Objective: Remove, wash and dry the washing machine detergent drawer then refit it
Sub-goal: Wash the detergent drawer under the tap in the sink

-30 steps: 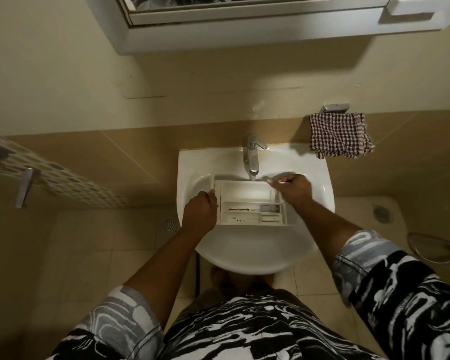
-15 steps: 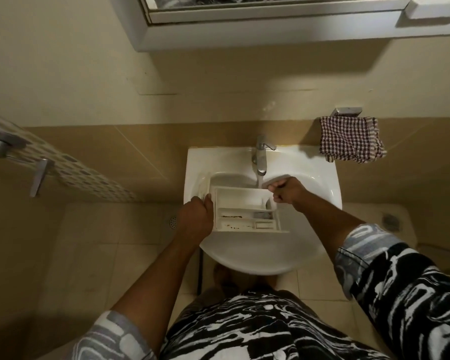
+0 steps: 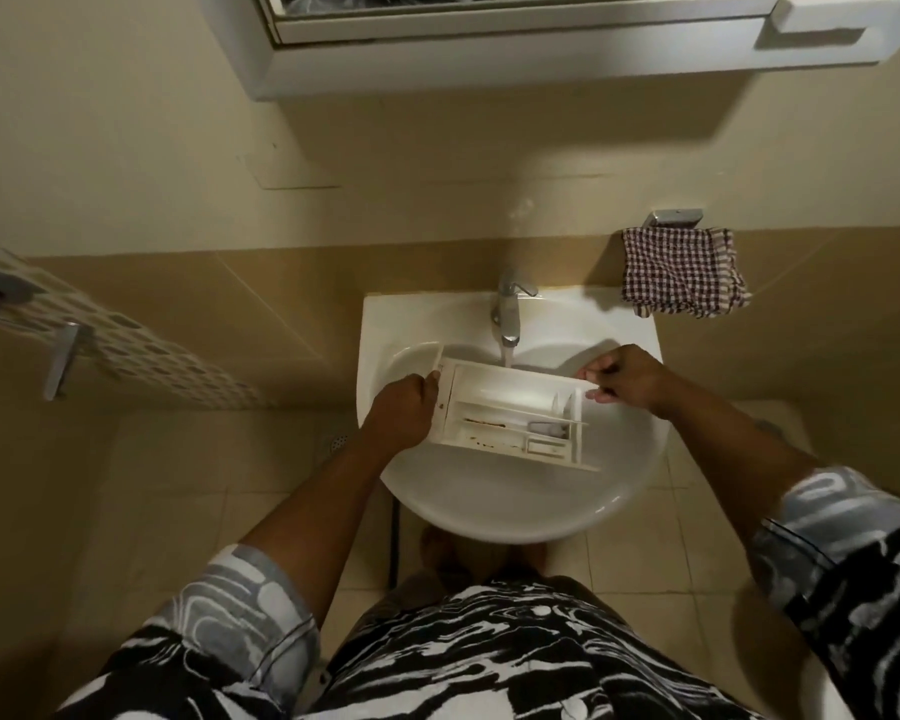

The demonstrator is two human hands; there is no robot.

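A white plastic detergent drawer (image 3: 510, 407) with several compartments and brown residue along its near side is held over the white basin (image 3: 494, 501). Its far edge sits under the chrome tap (image 3: 509, 314), and a thin stream of water falls from the spout onto it. My left hand (image 3: 404, 413) grips the drawer's left end, the front panel. My right hand (image 3: 624, 379) pinches the drawer's far right corner with curled fingers. The drawer tilts slightly down to the right.
A checked cloth (image 3: 684, 272) hangs from a metal holder on the tiled wall right of the basin. A mirror cabinet (image 3: 541, 39) juts out above. A door with a metal handle (image 3: 61, 366) stands at the left. Beige floor tiles surround the basin.
The drawer has shifted under the tap and tilted, its right end lower. My right hand moved from inside the drawer's right end to its far right corner. The view moved closer.
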